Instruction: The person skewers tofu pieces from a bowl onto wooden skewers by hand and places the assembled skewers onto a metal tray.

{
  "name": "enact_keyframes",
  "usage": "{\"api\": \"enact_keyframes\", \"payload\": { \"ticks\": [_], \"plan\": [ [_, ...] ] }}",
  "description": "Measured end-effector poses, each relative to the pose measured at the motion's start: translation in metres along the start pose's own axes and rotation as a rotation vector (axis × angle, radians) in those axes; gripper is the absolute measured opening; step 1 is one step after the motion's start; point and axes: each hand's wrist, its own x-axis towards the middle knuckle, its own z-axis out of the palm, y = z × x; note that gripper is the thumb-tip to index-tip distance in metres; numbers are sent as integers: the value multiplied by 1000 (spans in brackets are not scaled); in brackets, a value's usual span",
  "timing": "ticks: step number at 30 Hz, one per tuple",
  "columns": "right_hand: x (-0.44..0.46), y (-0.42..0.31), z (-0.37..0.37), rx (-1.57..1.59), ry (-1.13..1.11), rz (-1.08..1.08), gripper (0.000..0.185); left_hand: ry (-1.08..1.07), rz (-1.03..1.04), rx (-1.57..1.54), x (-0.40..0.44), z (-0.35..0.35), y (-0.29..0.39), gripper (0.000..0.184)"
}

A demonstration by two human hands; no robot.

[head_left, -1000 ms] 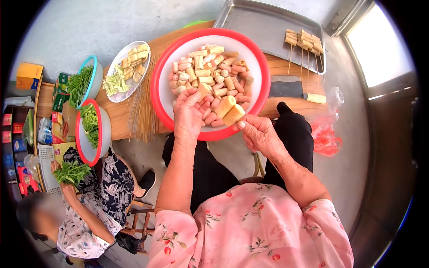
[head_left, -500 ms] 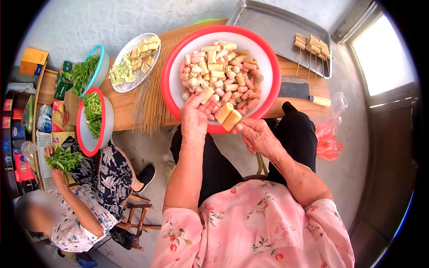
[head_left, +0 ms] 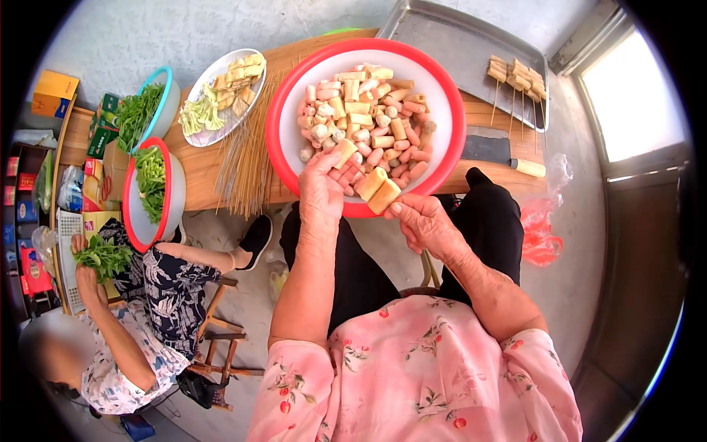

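The left hand (head_left: 322, 188) pinches one yellow roll (head_left: 344, 153) over the red-rimmed basin (head_left: 456, 121); the right hand (head_left: 426, 223) grasps two side-by-side rolls (head_left: 384, 197) above its near rim.

A wooden desk (head_left: 197, 179) with a light brown, grained top runs along the pale wall. Near its middle sits a large red-rimmed basin (head_left: 457, 125), its near rim reaching past the desk's front edge. To the basin's left, thin bamboo skewers (head_left: 245, 177) lie loosely spread, and just beside them rests a white oval plate (head_left: 208, 140). Further left stands a turquoise-rimmed basin (head_left: 172, 107). Right of the large basin, a metal tray (head_left: 434, 37) lies partly over the wood, and nearer the front a cleaver (head_left: 486, 148) lies flat, handle pointing right.
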Motion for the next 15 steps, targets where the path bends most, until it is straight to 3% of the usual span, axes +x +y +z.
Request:
{"api": "enact_keyframes", "payload": {
  "ticks": [15],
  "plan": [
    [7,3,2,49,8,-10,27,-142,-11,101,-13,15,3,19]
  ]
}}
